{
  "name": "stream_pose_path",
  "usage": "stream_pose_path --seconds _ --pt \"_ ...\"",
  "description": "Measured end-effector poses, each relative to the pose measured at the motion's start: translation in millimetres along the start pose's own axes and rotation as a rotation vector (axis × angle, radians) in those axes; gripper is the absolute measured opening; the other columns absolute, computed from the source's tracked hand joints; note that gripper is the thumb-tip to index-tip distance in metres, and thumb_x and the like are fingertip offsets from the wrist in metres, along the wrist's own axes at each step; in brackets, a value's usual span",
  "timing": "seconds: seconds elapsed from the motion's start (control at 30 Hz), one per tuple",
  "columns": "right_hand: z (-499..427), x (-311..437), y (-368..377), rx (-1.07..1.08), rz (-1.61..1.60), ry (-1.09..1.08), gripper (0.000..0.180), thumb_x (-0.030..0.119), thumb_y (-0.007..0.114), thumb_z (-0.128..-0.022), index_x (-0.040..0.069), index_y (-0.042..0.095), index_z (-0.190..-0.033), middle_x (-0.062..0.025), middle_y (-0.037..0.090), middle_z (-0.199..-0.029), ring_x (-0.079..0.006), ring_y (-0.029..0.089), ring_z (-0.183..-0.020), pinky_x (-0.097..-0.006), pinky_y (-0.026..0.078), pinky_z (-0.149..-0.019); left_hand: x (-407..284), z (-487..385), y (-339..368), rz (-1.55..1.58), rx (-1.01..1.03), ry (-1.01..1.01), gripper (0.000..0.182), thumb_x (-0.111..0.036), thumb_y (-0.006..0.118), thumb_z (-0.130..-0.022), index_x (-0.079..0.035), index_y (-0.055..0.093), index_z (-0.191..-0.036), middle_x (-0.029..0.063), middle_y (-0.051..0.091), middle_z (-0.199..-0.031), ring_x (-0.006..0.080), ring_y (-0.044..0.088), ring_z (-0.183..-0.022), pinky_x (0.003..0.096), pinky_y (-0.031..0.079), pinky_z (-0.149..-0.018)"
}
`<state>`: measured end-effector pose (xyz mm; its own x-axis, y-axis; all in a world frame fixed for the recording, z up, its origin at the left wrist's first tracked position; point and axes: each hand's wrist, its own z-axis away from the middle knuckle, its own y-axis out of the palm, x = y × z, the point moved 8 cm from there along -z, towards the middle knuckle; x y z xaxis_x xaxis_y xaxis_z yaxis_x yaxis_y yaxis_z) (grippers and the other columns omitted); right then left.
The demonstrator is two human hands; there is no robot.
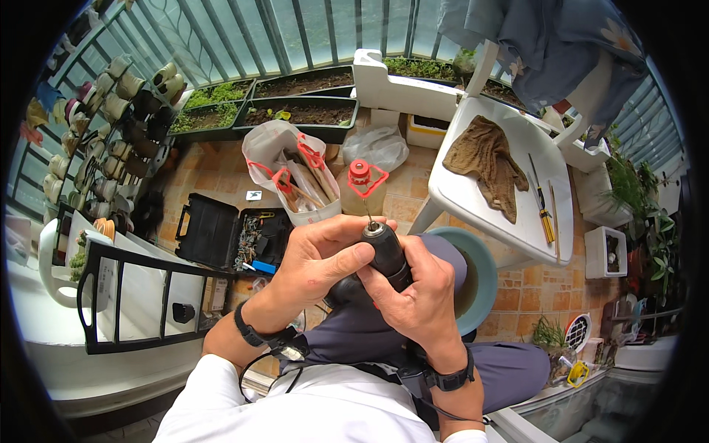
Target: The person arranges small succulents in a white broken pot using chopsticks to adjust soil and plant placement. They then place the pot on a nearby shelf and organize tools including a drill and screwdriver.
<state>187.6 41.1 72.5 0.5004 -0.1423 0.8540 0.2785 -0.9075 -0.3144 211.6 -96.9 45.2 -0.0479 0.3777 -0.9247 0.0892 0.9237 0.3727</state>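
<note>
A black cordless drill (pixel 394 263) is held in front of my lap, its chuck end facing away from me. A thin drill bit (pixel 368 211) sticks out of the chuck. My left hand (pixel 318 266) wraps the chuck from the left, with the thumb on top near the tip. From the other side, my right hand (pixel 418 293) grips the drill body. Most of the drill's handle is hidden by the hands. Both wrists wear black straps.
An open black tool case (pixel 207 230) holds small hardware. Nearby stand a bag of sticks (pixel 291 171) and a red-capped plastic jug (pixel 361 191). A teal basin (pixel 481 277) sits beside a white plastic chair (pixel 443 183), which bears a brown cloth (pixel 484 160) and a screwdriver (pixel 546 224).
</note>
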Motion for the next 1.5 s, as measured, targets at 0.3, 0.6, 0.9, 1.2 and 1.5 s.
stream_pose_path --seconds 0.3,0.6,0.9,1.2,1.5 --pt "1 4 11 0.023 0.047 -0.056 0.030 0.015 0.082 -0.085 0.000 0.066 -0.106 -0.0057 0.067 -0.075 -0.0133 0.063 -0.065 -0.0273 0.050 -0.062 -12 -2 -16 -0.360 -0.235 0.168 0.063 -0.008 0.094 -0.072 0.000 0.060 -0.124 0.0037 0.065 -0.115 0.0131 0.060 -0.117 0.0299 0.050 -0.099" --pt "2 -5 18 0.119 -0.013 0.100 0.036 0.015 0.084 -0.081 -0.001 0.064 -0.106 -0.0143 0.070 -0.082 -0.0255 0.071 -0.070 -0.0339 0.054 -0.062 -21 -4 -26 -0.081 -0.182 0.131 0.049 -0.018 0.081 -0.089 0.004 0.064 -0.129 0.0052 0.064 -0.106 0.0112 0.059 -0.099 0.0241 0.048 -0.088" --pt "5 -5 27 0.151 -0.016 0.154 0.032 0.013 0.083 -0.080 -0.001 0.064 -0.103 -0.0116 0.070 -0.080 -0.0206 0.068 -0.066 -0.0308 0.052 -0.060 -66 -9 -107 0.229 -0.360 0.470 0.012 -0.012 0.069 -0.098 -0.001 0.072 -0.101 0.0105 0.075 -0.093 0.0163 0.072 -0.084 0.0300 0.058 -0.082" --pt "19 -33 17 0.097 -0.117 0.392 0.026 0.013 0.077 -0.088 -0.002 0.064 -0.103 -0.0034 0.068 -0.086 -0.0085 0.059 -0.074 -0.0241 0.049 -0.069 188 155 -392 0.076 -1.404 -0.451 0.007 -0.008 0.069 -0.090 -0.003 0.072 -0.094 0.0083 0.075 -0.085 0.0174 0.071 -0.071 0.0323 0.058 -0.061" --pt "22 -41 24 0.007 -0.191 0.485 0.032 0.020 0.077 -0.089 -0.002 0.063 -0.108 -0.0060 0.068 -0.091 -0.0091 0.059 -0.077 -0.0232 0.048 -0.070 294 230 -438 0.361 -1.563 -0.431 0.010 -0.009 0.071 -0.089 0.001 0.071 -0.091 0.0106 0.075 -0.086 0.0223 0.072 -0.069 0.0355 0.059 -0.060"
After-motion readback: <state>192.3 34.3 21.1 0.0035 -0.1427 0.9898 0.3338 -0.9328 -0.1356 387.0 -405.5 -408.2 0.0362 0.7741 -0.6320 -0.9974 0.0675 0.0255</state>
